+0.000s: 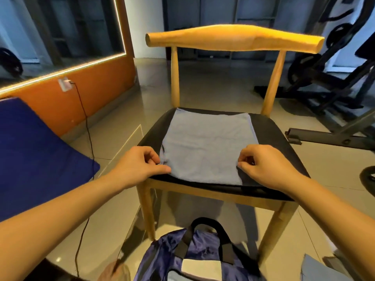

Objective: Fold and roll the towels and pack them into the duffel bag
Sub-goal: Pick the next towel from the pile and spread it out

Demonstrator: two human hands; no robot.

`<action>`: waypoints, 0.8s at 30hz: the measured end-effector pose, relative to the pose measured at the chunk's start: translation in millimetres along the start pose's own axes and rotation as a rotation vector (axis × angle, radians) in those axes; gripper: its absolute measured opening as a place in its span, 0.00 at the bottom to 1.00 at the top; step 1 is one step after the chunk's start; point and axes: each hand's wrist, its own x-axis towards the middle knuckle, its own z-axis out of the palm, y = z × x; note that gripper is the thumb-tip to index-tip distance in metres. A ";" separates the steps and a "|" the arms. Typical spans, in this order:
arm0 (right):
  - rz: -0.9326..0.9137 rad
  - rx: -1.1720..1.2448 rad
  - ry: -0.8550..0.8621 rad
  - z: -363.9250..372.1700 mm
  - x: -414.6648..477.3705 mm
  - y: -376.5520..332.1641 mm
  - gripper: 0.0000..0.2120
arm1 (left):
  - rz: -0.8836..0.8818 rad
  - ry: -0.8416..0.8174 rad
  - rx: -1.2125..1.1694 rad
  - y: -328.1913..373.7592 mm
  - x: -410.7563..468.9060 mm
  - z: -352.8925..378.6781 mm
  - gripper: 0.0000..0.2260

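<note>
both hands sit at the near end of a towel [205, 147], one on each side. left hand [142, 165] is at about eight o'clock of the cloth, its fingers curled and its thumb laid along the edge, pinching the near left corner where a small fold stands up. right hand [265, 167] is at about four o'clock, fingers curled in, thumb tip against the right edge, pinching it there. both forearms are bare.

the towel is pale blue-grey and lies flat on the black seat [272, 138] of a wooden chair [233, 40], folded to a rough rectangle, with seat showing on either side of it. its far edge reaches toward the chair back at twelve o'clock.

on the floor at six o'clock, just in front of the chair legs, stands a dark blue duffel bag [194, 258] with black handles, its top open. at five o'clock, in the corner, lies another piece of blue-grey cloth [316, 268], partly cut off. a blue cushion [30, 155] is at nine o'clock, a black cable [87, 126] hangs from a wall socket beside it, and gym equipment [334, 74] stands at two o'clock.
</note>
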 end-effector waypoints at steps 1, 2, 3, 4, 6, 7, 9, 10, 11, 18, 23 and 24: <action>-0.005 0.003 0.000 0.0 -0.1 1.0 0.06 | 0.018 0.046 0.016 0.3 -1.3 5.5 0.15; -0.008 0.007 -0.001 -0.1 -0.5 1.9 0.06 | 0.037 0.092 0.034 0.7 -1.8 10.8 0.15; -0.013 0.011 -0.001 -0.3 -0.7 2.6 0.05 | 0.056 0.132 0.058 1.0 -1.4 15.5 0.14; -0.018 0.014 -0.001 -0.5 -0.9 3.4 0.05 | 0.075 0.161 0.084 0.9 -0.5 19.3 0.12; -0.022 0.021 0.001 -0.6 -0.6 5.1 0.05 | 0.097 0.195 0.132 0.0 1.3 23.1 0.09; -0.021 0.028 0.002 -0.9 -0.2 6.0 0.06 | 0.100 0.201 0.145 0.0 1.8 22.7 0.08; -0.013 0.055 -0.003 -1.8 -0.1 8.0 0.06 | 0.092 0.187 0.137 1.3 2.3 18.2 0.05; -0.010 0.066 -0.009 -2.3 -0.6 8.9 0.06 | 0.078 0.172 0.117 2.3 1.8 14.4 0.05; -0.010 0.075 -0.012 -2.5 -1.2 9.8 0.06 | 0.060 0.156 0.089 3.2 1.1 10.2 0.05; -0.001 0.113 -0.020 0.7 -4.4 11.4 0.06 | 0.054 0.085 -0.291 3.9 -1.9 -21.7 0.11; 0.007 0.122 -0.023 2.6 -5.5 12.8 0.06 | 0.116 -0.048 -0.339 -3.8 -1.7 -36.8 0.14; 0.007 0.123 -0.023 2.9 -6.0 12.7 0.06 | 0.117 -0.050 -0.265 -7.7 -0.7 -37.5 0.14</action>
